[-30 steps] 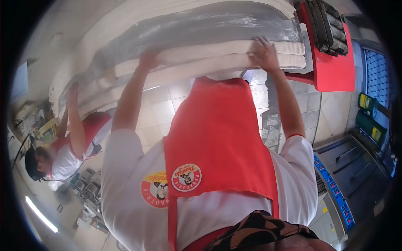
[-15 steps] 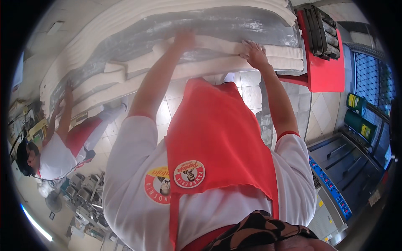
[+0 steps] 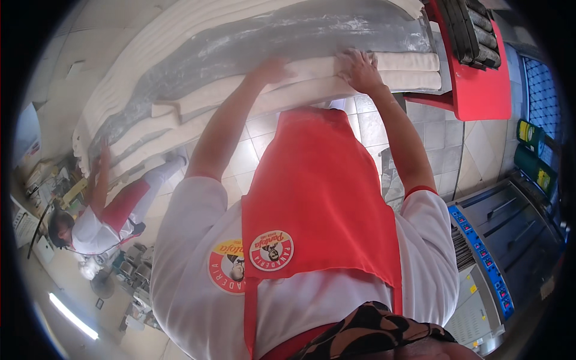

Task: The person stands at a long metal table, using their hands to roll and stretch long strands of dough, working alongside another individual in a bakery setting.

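Two long, pale dough rolls lie side by side along the near edge of the grey metal table, a far roll [image 3: 408, 62] and a near roll [image 3: 411, 80]. My left hand [image 3: 273, 70] rests over the far roll left of centre, its stretched fingers blurred. Farther right, my right hand [image 3: 360, 71] lies across the same roll with fingers spread and dusted with flour. Neither hand is closed round the dough. A folded dough end [image 3: 167, 110] shows on the left stretch of the rolls.
More long dough strips [image 3: 153, 48] line the table's far side, across a floured metal surface [image 3: 240, 45]. A co-worker [image 3: 99, 225] reaches onto the table at left. On the right are a red table [image 3: 480, 96] with dark baking tins [image 3: 480, 36] and a metal appliance [image 3: 480, 252].
My left hand has come nearer along the dough, and my right hand has shifted left onto the far roll. Its raised, uneven part now lies straighter. The whole view has shifted slightly.
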Motion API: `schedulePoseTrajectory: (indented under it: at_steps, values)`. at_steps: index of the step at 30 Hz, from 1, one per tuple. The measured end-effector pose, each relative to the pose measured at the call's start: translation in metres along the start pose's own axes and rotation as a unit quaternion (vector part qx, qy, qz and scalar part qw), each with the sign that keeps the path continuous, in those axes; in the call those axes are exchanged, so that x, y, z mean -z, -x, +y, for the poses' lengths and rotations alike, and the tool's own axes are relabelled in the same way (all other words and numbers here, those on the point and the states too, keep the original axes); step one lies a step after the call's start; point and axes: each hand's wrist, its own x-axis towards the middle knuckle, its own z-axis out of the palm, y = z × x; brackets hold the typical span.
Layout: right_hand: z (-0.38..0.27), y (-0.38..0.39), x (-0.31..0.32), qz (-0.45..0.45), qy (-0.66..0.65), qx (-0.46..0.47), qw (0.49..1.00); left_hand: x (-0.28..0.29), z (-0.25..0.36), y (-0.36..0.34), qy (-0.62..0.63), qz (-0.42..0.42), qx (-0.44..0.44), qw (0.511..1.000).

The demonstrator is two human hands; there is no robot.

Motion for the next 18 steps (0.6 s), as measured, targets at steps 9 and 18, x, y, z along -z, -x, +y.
schedulePoseTrajectory:
  at_steps: [9, 18]
  values:
    - [-0.027, 0.026, -0.031, 0.059, 0.021, 0.043, 0.997, 0.031, 0.015, 0.031, 0.005, -0.021, -0.036, 0.999]
    - [-0.002, 0.045, -0.043, 0.1, 0.007, -0.061, 0.993, 0.008, -0.034, 0.048, -0.037, -0.019, 0.006, 0.999]
